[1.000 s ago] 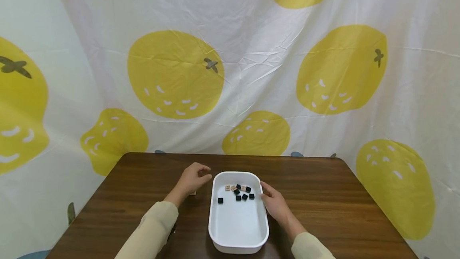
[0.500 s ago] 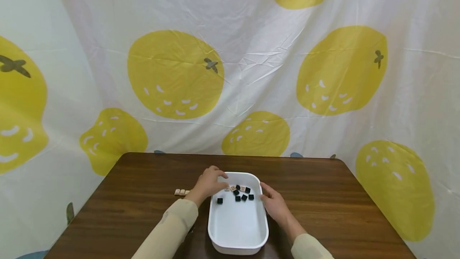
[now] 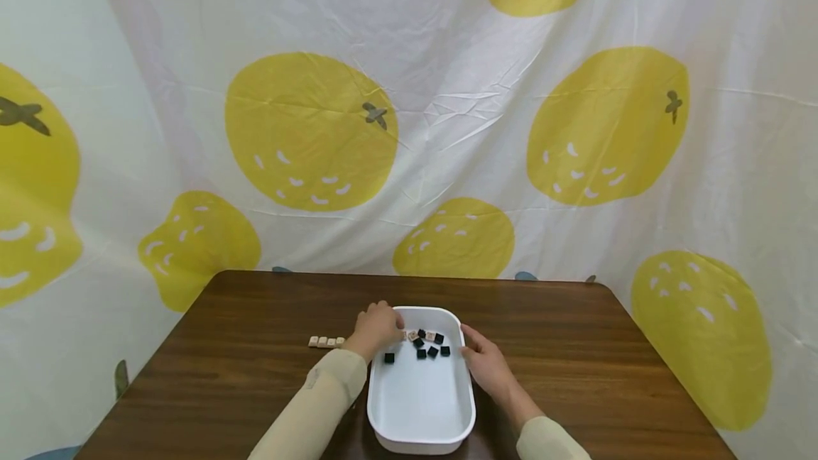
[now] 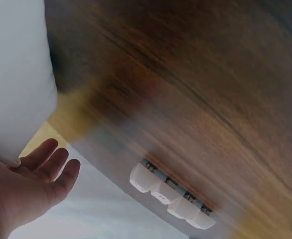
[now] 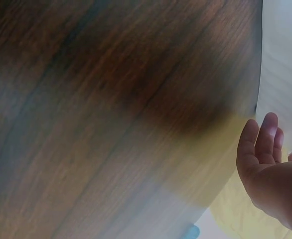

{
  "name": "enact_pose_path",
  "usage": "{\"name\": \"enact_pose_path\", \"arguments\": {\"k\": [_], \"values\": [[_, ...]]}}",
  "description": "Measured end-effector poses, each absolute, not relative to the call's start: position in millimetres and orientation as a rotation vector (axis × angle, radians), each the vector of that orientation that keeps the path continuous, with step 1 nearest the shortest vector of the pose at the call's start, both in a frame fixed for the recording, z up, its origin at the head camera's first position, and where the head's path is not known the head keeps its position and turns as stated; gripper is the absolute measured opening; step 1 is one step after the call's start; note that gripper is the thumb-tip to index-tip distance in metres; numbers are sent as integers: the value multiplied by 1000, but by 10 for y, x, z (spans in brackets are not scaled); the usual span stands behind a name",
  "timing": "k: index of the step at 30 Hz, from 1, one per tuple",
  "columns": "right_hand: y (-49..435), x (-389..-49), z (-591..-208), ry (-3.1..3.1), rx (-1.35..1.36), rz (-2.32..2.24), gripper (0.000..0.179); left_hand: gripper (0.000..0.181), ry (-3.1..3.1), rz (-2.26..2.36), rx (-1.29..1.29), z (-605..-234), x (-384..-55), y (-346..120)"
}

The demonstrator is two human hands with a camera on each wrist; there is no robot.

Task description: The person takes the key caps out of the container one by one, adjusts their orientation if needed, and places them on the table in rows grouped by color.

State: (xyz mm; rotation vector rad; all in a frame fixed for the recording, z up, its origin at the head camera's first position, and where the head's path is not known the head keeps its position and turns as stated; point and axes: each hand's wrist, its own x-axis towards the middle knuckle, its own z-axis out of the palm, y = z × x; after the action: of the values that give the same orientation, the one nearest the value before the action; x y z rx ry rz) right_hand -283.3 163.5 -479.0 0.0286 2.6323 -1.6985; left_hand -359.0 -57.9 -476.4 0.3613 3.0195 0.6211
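Observation:
A white tray [image 3: 422, 403] stands on the table, holding small black square pieces [image 3: 432, 352] and a few pale keycaps [image 3: 430, 336] near its far end. My left hand [image 3: 377, 326] reaches over the tray's far left rim, fingertips low beside a pale piece. In the left wrist view, three fingers of the left hand [image 4: 34, 186] are loosely bent; the tray wall hides the thumb and index finger. My right hand [image 3: 491, 366] holds the tray's right side, thumb at the rim and fingers along the outer wall.
Left of the tray, several pale keycaps [image 3: 326, 341] sit in a row on the brown wooden table [image 3: 575, 346]. Dark bases show beneath these keycaps [image 4: 168, 195] in the left wrist view. A lemon-print curtain [image 3: 447, 126] hangs behind the table.
My left hand has moved right from beside the tray to over its left rim, then lower into it, uncovering the row of keycaps. The right hand stays on the tray.

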Motion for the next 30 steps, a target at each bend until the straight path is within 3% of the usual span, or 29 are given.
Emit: {"name": "enact_pose_path", "arguments": {"k": [5,11,30], "values": [[1628,-2830,-4784,2627,26,-1714,47,5,3037,534,379,-4776,-3590,-573],[1624,-2832,-4789,2624,24,-1709,48,18,3046,400,393,-4792,-3583,-568],[1633,-2820,-4775,2642,2,-1694,48,12,3119,287,455,-4760,-3533,-547]]}}
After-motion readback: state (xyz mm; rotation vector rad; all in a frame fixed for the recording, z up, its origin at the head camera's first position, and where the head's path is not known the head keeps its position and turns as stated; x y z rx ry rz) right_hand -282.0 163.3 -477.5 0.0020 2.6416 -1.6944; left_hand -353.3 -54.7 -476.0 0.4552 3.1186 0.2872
